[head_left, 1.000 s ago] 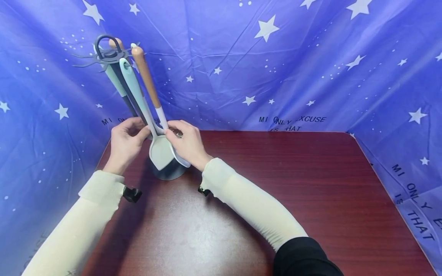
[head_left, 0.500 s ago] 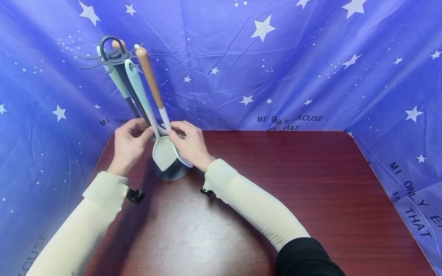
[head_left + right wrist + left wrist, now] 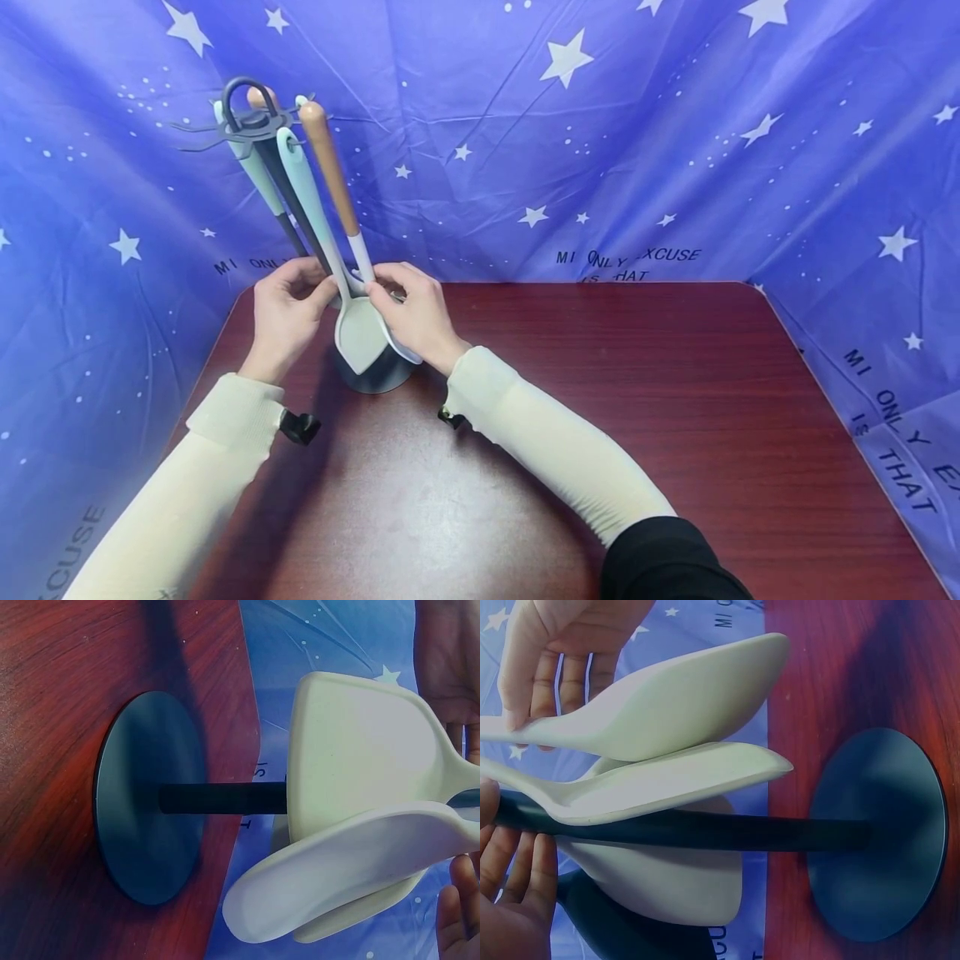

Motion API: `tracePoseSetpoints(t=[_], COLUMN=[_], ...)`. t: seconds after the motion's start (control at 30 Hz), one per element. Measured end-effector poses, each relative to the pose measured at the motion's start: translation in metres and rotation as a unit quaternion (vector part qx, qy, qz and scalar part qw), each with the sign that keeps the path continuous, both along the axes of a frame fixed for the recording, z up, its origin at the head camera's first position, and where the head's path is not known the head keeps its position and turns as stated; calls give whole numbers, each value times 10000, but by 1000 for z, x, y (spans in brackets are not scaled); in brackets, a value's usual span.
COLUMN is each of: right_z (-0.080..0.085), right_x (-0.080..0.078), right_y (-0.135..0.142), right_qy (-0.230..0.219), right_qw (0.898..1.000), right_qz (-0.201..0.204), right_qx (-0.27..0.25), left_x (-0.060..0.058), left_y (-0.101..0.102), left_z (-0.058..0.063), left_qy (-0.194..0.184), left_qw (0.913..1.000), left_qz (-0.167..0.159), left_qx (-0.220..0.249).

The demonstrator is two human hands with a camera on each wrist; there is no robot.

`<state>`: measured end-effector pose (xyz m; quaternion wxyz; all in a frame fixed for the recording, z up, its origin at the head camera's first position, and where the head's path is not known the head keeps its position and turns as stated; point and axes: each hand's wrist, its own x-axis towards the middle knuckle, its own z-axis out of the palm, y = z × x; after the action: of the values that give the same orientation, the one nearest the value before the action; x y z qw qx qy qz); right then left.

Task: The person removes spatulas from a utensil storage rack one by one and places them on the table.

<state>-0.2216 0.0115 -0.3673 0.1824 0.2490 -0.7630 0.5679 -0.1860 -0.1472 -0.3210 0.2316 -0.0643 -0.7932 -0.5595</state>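
A dark utensil stand with hooks on top and a round base stands at the table's back left. My left hand grips its pole from the left, low down among the hanging utensils. On the right, my right hand pinches the neck of a white spoon with a wooden handle. Between the hands hangs a pale turner with a mint handle. Another mint-handled utensil hangs behind; its dark head shows in the left wrist view.
A second wooden handle rises at the stand's back. Bare hooks stick out to the left. The reddish-brown table reaches right and forward. A blue star-printed cloth hangs close behind and at both sides.
The stand with its hanging utensils has shifted slightly right, its top most, and both hands have moved along with it. Their holds look the same. The head view has turned slightly.
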Motion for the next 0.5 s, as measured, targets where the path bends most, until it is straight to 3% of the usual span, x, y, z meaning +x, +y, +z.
tracePoseSetpoints(t=[0.5], right_z=[-2], right_x=[0], right_y=[9], right_qy=[145], right_qw=[9998], right_qz=[12], right_qx=[-143], left_x=[0], left_y=[10], left_z=[-1], left_qy=[58], left_qw=[9999], left_qz=[-95], left_qx=[116])
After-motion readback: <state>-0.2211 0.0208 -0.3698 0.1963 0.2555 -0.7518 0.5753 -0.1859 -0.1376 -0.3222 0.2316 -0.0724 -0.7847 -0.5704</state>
